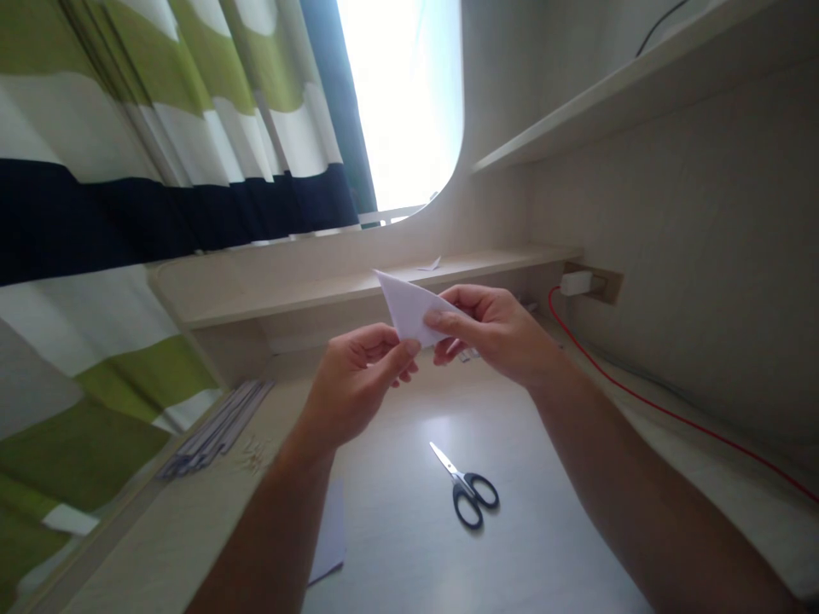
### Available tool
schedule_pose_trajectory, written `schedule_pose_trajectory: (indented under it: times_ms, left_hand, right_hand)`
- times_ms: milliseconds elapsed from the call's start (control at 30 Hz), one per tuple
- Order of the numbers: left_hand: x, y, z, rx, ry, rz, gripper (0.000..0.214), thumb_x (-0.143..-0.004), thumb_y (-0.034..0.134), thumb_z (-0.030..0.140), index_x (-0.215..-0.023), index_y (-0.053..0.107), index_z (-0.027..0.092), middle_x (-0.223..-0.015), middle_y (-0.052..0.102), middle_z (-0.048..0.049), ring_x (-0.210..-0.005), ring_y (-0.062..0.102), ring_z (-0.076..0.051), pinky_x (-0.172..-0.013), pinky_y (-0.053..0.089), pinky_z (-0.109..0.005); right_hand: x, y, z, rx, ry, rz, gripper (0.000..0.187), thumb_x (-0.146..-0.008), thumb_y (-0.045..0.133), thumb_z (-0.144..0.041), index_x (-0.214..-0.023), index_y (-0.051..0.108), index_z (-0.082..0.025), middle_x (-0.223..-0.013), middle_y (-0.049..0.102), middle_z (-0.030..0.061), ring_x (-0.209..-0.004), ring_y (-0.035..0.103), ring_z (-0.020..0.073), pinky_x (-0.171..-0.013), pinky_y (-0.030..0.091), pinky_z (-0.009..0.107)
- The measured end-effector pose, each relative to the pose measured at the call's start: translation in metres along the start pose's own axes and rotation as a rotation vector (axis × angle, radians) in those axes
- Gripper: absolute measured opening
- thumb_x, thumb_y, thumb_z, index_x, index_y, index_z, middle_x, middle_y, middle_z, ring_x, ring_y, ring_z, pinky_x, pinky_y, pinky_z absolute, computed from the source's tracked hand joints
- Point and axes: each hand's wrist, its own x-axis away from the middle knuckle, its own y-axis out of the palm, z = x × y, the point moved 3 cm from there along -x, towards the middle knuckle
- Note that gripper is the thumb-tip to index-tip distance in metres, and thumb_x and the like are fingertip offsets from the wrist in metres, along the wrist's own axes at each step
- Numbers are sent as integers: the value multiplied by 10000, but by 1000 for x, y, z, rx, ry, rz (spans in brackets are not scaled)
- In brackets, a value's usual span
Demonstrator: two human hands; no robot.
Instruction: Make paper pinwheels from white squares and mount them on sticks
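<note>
A folded sheet of white paper [408, 305], pointed at its upper left, is held up above the desk between both hands. My left hand [358, 375] pinches its lower corner between thumb and fingers. On the right side of the paper, my right hand [490, 333] is closed with the thumb across the front and the fingers behind. Below the hands, a pair of scissors [466, 488] with black handles lies on the desk, blades pointing up and left. Partly behind my left forearm is another piece of white paper [329, 537].
A bundle of paper strips [221, 426] lies at the desk's left edge, with small pale sticks [254, 454] beside it. A folded paper scrap [430, 265] rests on the low shelf [300, 294]. A red cable [614, 385] runs from a white plug [576, 283] along the right wall. Curtains [179, 205] hang left.
</note>
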Motion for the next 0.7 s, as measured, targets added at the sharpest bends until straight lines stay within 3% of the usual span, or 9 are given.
schedule_pose_trajectory:
  times_ms: [100, 267, 433, 567, 700]
  left_hand:
    - [1, -2, 0, -16, 35, 41, 231, -951, 727, 382, -905, 750, 157, -733, 733, -23, -632, 641, -110, -596, 516, -225]
    - [4, -6, 5, -53, 53, -131, 200, -981, 689, 311, -856, 723, 158, -733, 685, -6, -670, 603, -103, -637, 495, -221]
    - [6, -7, 8, 22, 40, -158, 217, -995, 672, 343, -886, 705, 159, -755, 674, -10, -683, 604, -113, -651, 499, -238]
    - [6, -5, 7, 47, 41, -151, 226, -1003, 656, 360, -900, 695, 163, -770, 676, -17, -685, 616, -123, -646, 514, -250]
    - [6, -1, 8, 29, 61, -57, 245, -1013, 634, 369, -891, 677, 161, -741, 670, -15, -650, 617, -121, -619, 514, -254]
  right_hand:
    - [1, 2, -2, -8, -24, -40, 311, -860, 841, -394, -1010, 745, -139, -862, 773, 44, -680, 743, 141, -624, 628, 244]
    - [3, 5, -6, -26, -21, -46, 362, -945, 724, -514, -896, 739, -155, -762, 716, 18, -640, 680, 111, -545, 550, 191]
    - [4, 15, -6, -81, -47, -66, 431, -983, 640, -583, -952, 724, -162, -779, 704, 28, -643, 676, 136, -553, 583, 233]
    - [6, 19, -4, 16, -90, -14, 430, -1000, 621, -575, -888, 692, -166, -701, 664, 5, -565, 630, 113, -477, 502, 206]
    - [9, 20, -6, 203, -151, 117, 404, -1033, 579, -553, -866, 657, -194, -631, 599, -29, -516, 565, 104, -444, 405, 217]
